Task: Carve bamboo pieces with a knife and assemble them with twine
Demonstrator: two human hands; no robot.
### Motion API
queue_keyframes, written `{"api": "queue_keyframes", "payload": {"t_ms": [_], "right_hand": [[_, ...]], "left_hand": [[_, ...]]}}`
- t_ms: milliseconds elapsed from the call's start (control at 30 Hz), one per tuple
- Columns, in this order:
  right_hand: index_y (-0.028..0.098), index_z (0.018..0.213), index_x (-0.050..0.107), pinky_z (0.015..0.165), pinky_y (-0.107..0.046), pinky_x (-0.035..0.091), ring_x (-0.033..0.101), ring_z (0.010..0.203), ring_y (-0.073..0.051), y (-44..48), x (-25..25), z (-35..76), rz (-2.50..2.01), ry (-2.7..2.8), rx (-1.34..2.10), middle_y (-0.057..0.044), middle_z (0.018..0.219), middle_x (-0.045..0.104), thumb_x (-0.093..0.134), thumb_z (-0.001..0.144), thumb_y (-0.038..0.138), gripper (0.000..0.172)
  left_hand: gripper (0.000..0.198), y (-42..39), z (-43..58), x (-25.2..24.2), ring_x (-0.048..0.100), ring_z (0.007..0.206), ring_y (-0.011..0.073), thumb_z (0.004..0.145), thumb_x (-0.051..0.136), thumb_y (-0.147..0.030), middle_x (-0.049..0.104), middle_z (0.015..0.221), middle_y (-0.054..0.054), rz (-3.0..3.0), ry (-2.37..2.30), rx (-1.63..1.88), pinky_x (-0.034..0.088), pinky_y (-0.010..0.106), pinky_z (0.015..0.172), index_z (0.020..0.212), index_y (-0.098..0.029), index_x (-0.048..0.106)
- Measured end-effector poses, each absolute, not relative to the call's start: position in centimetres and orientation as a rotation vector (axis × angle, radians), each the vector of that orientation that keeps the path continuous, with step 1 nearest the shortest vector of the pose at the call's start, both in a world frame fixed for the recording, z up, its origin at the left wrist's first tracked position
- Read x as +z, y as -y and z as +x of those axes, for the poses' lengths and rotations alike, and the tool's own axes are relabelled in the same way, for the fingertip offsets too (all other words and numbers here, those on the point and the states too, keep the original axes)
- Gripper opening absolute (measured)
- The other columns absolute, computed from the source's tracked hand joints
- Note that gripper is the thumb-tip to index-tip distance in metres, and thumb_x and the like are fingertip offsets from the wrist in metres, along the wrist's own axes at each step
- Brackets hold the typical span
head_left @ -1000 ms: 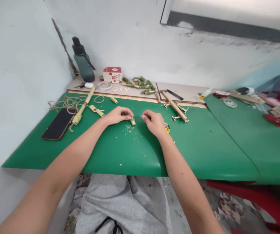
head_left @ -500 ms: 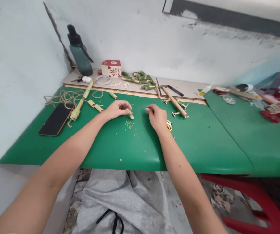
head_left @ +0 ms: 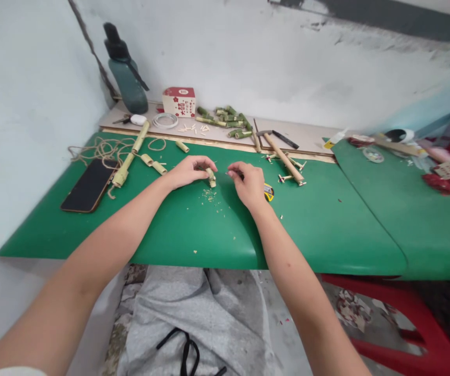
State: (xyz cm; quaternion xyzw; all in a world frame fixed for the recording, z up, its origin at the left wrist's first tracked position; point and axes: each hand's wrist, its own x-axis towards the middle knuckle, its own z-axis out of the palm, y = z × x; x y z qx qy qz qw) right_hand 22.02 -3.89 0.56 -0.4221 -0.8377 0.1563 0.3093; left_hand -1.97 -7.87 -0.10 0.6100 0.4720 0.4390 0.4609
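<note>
In the head view my left hand [head_left: 191, 171] is closed around a short bamboo piece [head_left: 211, 180], held just over the green table mat [head_left: 162, 224]. My right hand [head_left: 248, 183] is pinched a short way to the right of the bamboo, on something thin and small that I cannot make out. Pale shavings [head_left: 209, 196] lie under the bamboo. Partly hidden behind my right wrist is a yellow utility knife [head_left: 269, 192]. A wooden-handled hammer [head_left: 285, 159] rests to the right, over small stick-and-bamboo assemblies [head_left: 285, 178].
On the left lie a phone [head_left: 90, 185], twine [head_left: 102, 149] and a jointed bamboo length [head_left: 131, 154]. Along the back stand a bottle [head_left: 129, 86] and a red-and-white box [head_left: 179, 102], beside green bamboo pieces [head_left: 228, 121]. A red stool [head_left: 428, 318] is below the table.
The view has shifted slightly. My right hand has come closer to the bamboo piece, which has turned more upright in my left hand.
</note>
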Motion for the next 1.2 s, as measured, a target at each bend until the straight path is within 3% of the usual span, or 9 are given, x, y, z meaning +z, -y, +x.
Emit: {"api": "queue_keyframes", "payload": {"t_ms": [167,433,567,733,900,1033,1200], "right_hand": [[0.023,0.125,0.074,0.1,-0.046,0.053,0.075,0.109,-0.029,3.9,0.3,21.9,-1.071,2.169,0.47,-0.009,0.109,0.083,0.058,0.098,0.021,0.031],[0.026,0.131,0.071,0.105,-0.046,0.053,0.073,0.113,-0.028,4.7,1.3,22.2,-1.042,2.106,0.472,-0.008,0.116,0.081,0.055,0.098,0.021,0.037],[0.029,0.134,0.071,0.105,-0.047,0.054,0.072,0.114,-0.027,5.2,1.5,22.2,-1.006,2.032,0.429,-0.008,0.117,0.08,0.054,0.101,0.026,0.037],[0.026,0.12,0.077,0.103,-0.044,0.054,0.072,0.11,-0.027,5.3,1.6,22.0,-1.006,2.144,0.438,-0.008,0.115,0.081,0.058,0.101,0.027,0.026],[0.023,0.099,0.075,0.093,-0.043,0.05,0.069,0.102,-0.029,4.9,1.6,22.0,-1.112,2.278,0.338,-0.01,0.105,0.081,0.059,0.097,0.018,0.017],[0.024,0.1,0.071,0.09,-0.042,0.045,0.068,0.1,-0.03,4.9,1.8,22.0,-1.159,2.32,0.254,-0.009,0.104,0.081,0.054,0.098,0.017,0.019],[0.024,0.101,0.072,0.084,-0.036,0.045,0.071,0.092,-0.026,5.1,1.9,21.7,-1.032,2.397,0.404,-0.006,0.1,0.082,0.055,0.098,0.02,0.017]], "left_hand": [[0.031,7.7,-1.8,-0.2,0.069,0.083,0.0171,0.074,0.078,-0.026,0.078,0.093,0.004,1.505,-1.216,1.059,0.052,0.033,0.084,0.103,-0.017,0.079],[0.011,8.2,0.4,-1.0,0.07,0.087,0.0168,0.088,0.07,-0.022,0.078,0.092,0.004,1.522,-1.41,1.26,0.053,0.034,0.092,0.095,-0.017,0.076],[0.029,8.3,0.8,-1.1,0.072,0.091,0.0162,0.078,0.081,-0.018,0.079,0.099,0.006,1.305,-1.301,1.377,0.056,0.035,0.096,0.105,-0.016,0.072],[0.046,8.9,0.5,-0.4,0.076,0.098,0.0183,0.071,0.088,-0.017,0.081,0.11,0.01,1.048,-1.196,1.386,0.059,0.04,0.1,0.113,-0.015,0.068],[0.048,9.2,0.6,0.0,0.076,0.092,0.0159,0.071,0.09,-0.017,0.082,0.109,0.011,0.94,-1.162,1.366,0.059,0.032,0.09,0.113,-0.014,0.068],[0.043,9.1,0.6,0.1,0.075,0.089,0.015,0.075,0.091,-0.023,0.083,0.11,0.011,0.969,-1.203,1.331,0.056,0.028,0.079,0.112,-0.016,0.069],[0.035,8.8,0.8,-0.1,0.075,0.086,0.0152,0.077,0.091,-0.023,0.083,0.103,0.01,1.028,-1.228,1.271,0.056,0.029,0.079,0.106,-0.015,0.073]]}}
